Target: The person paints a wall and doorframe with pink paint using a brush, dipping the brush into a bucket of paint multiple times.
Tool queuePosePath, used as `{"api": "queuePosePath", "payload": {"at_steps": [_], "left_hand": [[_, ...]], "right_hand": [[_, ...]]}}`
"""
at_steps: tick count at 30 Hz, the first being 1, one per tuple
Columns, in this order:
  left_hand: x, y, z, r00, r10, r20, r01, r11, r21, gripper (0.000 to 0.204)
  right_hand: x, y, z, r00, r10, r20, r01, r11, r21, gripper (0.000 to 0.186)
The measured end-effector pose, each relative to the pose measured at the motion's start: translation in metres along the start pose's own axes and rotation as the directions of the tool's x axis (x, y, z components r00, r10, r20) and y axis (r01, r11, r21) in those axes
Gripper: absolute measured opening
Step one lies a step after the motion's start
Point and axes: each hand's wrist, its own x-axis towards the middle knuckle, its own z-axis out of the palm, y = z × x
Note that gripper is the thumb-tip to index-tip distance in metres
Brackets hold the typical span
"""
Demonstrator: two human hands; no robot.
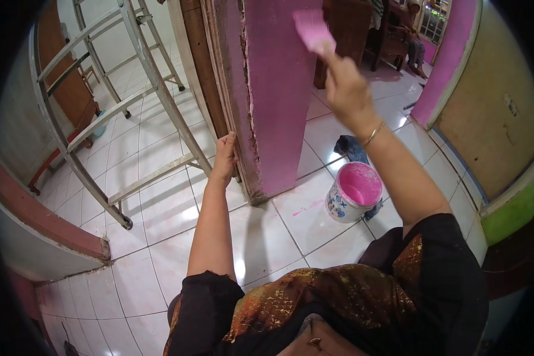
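My right hand (347,89) is closed round the handle of a paintbrush (311,29) whose head is coated in pink; it is raised by the pink-painted wall face (276,118), and whether the bristles touch it I cannot tell. My left hand (224,155) grips the edge of the wooden door frame (210,77) beside that wall, lower down. Below my right forearm a white bucket (339,204) of pink paint stands on the tiled floor (291,249), with dark crumpled material (350,148) lying behind and beside it and pink smears on the tiles.
An aluminium ladder (133,184) stands at the left in a white-tiled room with wooden furniture (62,35). At the back right, a seated person (412,35) is near dark wooden furniture (344,29) and a window. A yellowish panel (474,136) and pink wall edge (442,59) line the right.
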Motion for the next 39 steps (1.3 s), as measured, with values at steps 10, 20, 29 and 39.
{"api": "queuePosePath", "payload": {"at_steps": [10, 20, 29, 39], "left_hand": [[-0.013, 0.009, 0.002, 0.986, -0.004, -0.165, 0.007, 1.000, 0.012, 0.071], [-0.078, 0.132, -0.041, 0.964, 0.228, -0.138, -0.165, 0.917, 0.363, 0.043], [-0.177, 0.224, 0.060, 0.328, 0.742, 0.585, -0.429, 0.668, -0.608, 0.045], [-0.225, 0.202, 0.068, 0.314, 0.872, 0.375, -0.078, 0.417, -0.905, 0.039]], "right_hand": [[-0.144, -0.017, -0.029, 0.670, 0.229, 0.706, -0.314, 0.949, -0.010, 0.036], [-0.134, -0.007, -0.044, 0.815, 0.238, 0.528, -0.392, 0.898, 0.200, 0.030], [-0.127, 0.044, -0.068, 0.760, 0.412, 0.502, -0.532, 0.838, 0.118, 0.028], [-0.137, 0.068, -0.080, 0.767, 0.424, 0.482, -0.543, 0.829, 0.133, 0.028]]}}
